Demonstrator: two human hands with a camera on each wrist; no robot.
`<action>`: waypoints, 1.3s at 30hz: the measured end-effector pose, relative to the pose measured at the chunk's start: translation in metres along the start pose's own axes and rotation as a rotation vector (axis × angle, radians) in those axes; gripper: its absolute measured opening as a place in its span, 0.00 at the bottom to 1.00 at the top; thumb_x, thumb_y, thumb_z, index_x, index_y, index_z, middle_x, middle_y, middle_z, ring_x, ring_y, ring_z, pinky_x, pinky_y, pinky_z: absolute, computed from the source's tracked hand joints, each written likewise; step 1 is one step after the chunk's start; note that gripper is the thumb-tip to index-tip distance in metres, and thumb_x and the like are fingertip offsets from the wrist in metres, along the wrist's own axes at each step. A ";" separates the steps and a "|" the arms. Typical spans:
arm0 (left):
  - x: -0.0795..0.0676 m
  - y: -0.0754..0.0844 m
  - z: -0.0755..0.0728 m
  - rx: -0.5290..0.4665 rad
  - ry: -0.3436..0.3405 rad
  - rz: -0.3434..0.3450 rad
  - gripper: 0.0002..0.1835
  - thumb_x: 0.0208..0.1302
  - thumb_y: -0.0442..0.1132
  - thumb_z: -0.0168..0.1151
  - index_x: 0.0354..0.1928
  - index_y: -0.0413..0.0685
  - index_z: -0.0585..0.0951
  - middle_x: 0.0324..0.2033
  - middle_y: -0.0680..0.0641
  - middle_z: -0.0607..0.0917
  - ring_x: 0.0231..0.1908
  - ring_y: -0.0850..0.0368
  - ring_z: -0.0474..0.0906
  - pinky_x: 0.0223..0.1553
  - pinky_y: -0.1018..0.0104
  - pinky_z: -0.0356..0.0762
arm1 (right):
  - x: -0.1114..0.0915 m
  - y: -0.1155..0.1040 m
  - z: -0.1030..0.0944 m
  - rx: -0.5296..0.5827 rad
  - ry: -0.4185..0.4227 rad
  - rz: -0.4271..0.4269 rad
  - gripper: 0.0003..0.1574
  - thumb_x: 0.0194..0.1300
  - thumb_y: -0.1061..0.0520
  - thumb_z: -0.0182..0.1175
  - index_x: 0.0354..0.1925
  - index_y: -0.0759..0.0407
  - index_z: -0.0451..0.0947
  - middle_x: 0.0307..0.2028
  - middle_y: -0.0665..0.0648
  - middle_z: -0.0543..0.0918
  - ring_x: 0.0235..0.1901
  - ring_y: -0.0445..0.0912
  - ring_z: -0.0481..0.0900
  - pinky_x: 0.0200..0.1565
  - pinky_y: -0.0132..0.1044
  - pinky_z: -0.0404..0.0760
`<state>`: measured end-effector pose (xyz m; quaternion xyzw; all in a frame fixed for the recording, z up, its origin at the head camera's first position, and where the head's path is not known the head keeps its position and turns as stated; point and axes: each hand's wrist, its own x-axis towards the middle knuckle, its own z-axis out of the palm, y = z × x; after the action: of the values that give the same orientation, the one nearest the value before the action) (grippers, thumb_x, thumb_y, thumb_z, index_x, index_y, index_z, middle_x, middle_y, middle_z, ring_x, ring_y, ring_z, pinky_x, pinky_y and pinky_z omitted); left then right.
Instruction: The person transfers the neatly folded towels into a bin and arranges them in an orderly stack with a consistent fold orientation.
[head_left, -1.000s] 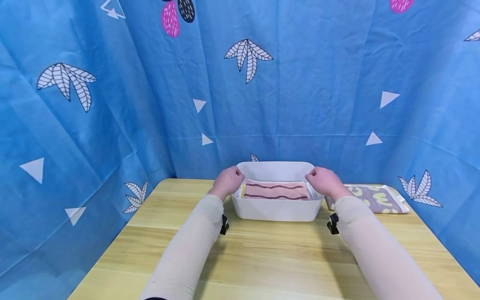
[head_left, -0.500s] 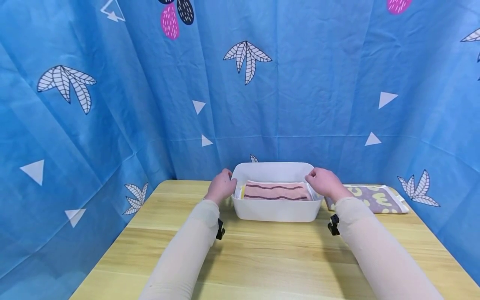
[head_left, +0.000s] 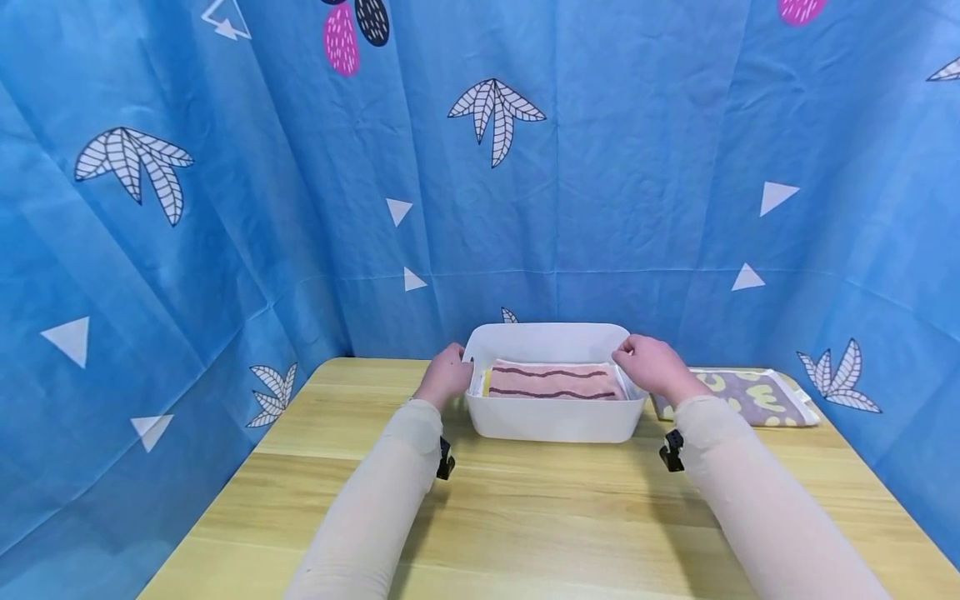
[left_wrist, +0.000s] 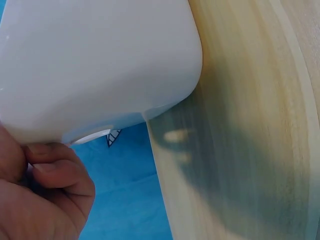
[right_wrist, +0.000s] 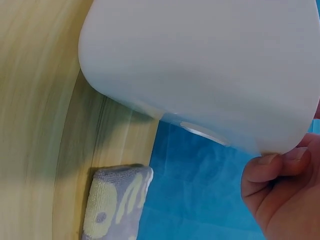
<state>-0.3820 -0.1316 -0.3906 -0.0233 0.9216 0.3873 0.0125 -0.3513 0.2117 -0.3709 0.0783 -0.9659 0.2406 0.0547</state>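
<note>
A white plastic storage bin [head_left: 551, 421] stands at the back of the wooden table. Inside lies a folded pink towel [head_left: 551, 381] with wavy dark red stripes; a bit of yellow and white cloth shows at its left edge. At the bin's left end, my left hand [head_left: 446, 372] grips the rim, its curled fingers [left_wrist: 62, 170] against the outer wall in the left wrist view. My right hand [head_left: 651, 364] pinches the rim at the right end. Curled fingertips [right_wrist: 264, 167] press up under that rim in the right wrist view.
Right of the bin, partly behind my right wrist, lies a folded grey-purple towel [head_left: 765, 400] with yellow shapes. A blue patterned curtain [head_left: 600, 208] hangs along the back and both sides of the wooden table [head_left: 555, 517].
My left hand has shifted a little left, from over the bin's left rim to its outer side. The right hand and the bin have stayed nearly in place.
</note>
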 end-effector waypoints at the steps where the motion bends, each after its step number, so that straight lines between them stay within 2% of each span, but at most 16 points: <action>1: 0.000 0.000 0.000 -0.003 0.002 0.002 0.15 0.67 0.43 0.51 0.53 0.46 0.70 0.42 0.45 0.77 0.45 0.47 0.73 0.49 0.47 0.70 | 0.000 0.000 -0.001 0.004 0.001 -0.003 0.20 0.69 0.47 0.46 0.43 0.61 0.75 0.41 0.61 0.80 0.39 0.54 0.76 0.39 0.48 0.73; 5: 0.000 0.001 -0.001 -0.002 -0.001 0.004 0.15 0.67 0.43 0.51 0.53 0.45 0.70 0.42 0.45 0.77 0.45 0.47 0.73 0.49 0.47 0.70 | -0.002 0.001 -0.002 0.051 0.006 -0.004 0.18 0.69 0.48 0.47 0.43 0.60 0.74 0.41 0.61 0.79 0.37 0.53 0.75 0.37 0.46 0.72; 10: -0.002 0.001 -0.001 -0.002 -0.016 -0.034 0.14 0.68 0.44 0.51 0.52 0.48 0.70 0.42 0.45 0.77 0.45 0.48 0.73 0.50 0.46 0.70 | -0.007 0.007 -0.003 0.117 0.038 -0.014 0.17 0.70 0.49 0.46 0.45 0.60 0.73 0.42 0.61 0.78 0.39 0.53 0.73 0.39 0.47 0.72; 13: -0.003 0.001 0.000 -0.004 -0.020 -0.041 0.14 0.69 0.45 0.50 0.52 0.48 0.70 0.42 0.45 0.77 0.46 0.48 0.73 0.49 0.46 0.71 | -0.010 0.016 -0.004 0.124 0.060 -0.015 0.18 0.70 0.49 0.46 0.46 0.60 0.73 0.42 0.61 0.78 0.41 0.54 0.74 0.42 0.48 0.71; 17: -0.003 -0.001 0.000 -0.003 -0.017 -0.037 0.14 0.69 0.45 0.50 0.52 0.48 0.70 0.42 0.45 0.77 0.46 0.47 0.73 0.49 0.45 0.71 | -0.015 0.033 -0.005 0.142 0.059 0.029 0.21 0.71 0.46 0.44 0.46 0.60 0.73 0.41 0.60 0.78 0.39 0.53 0.74 0.39 0.46 0.72; 21: -0.003 -0.001 0.000 -0.011 -0.016 -0.047 0.13 0.68 0.45 0.51 0.51 0.49 0.70 0.43 0.45 0.77 0.46 0.47 0.73 0.49 0.44 0.70 | -0.023 0.049 -0.007 0.122 0.064 0.048 0.22 0.70 0.44 0.44 0.46 0.61 0.72 0.42 0.62 0.78 0.41 0.55 0.74 0.40 0.47 0.72; 26: -0.005 0.001 -0.001 -0.017 -0.017 -0.043 0.13 0.68 0.45 0.50 0.51 0.49 0.70 0.43 0.46 0.77 0.45 0.47 0.73 0.49 0.44 0.71 | -0.034 0.062 -0.010 0.082 0.066 0.069 0.19 0.69 0.48 0.46 0.45 0.62 0.72 0.43 0.64 0.78 0.43 0.57 0.74 0.42 0.51 0.71; 34: -0.008 0.003 -0.001 0.014 0.004 -0.016 0.14 0.69 0.45 0.49 0.52 0.48 0.70 0.42 0.45 0.77 0.45 0.48 0.73 0.48 0.47 0.71 | -0.042 0.088 -0.011 0.049 0.081 0.075 0.21 0.69 0.48 0.45 0.44 0.64 0.73 0.37 0.62 0.78 0.35 0.54 0.74 0.37 0.47 0.71; 39: -0.008 0.004 -0.001 0.036 0.006 0.005 0.16 0.69 0.44 0.48 0.54 0.44 0.70 0.42 0.44 0.77 0.45 0.47 0.73 0.48 0.47 0.71 | -0.044 0.109 -0.009 0.018 0.073 0.080 0.22 0.68 0.50 0.46 0.45 0.68 0.72 0.39 0.65 0.78 0.34 0.55 0.74 0.36 0.48 0.72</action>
<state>-0.3744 -0.1296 -0.3871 -0.0219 0.9285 0.3706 0.0092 -0.3268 0.3167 -0.4189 0.0313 -0.9635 0.2539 0.0796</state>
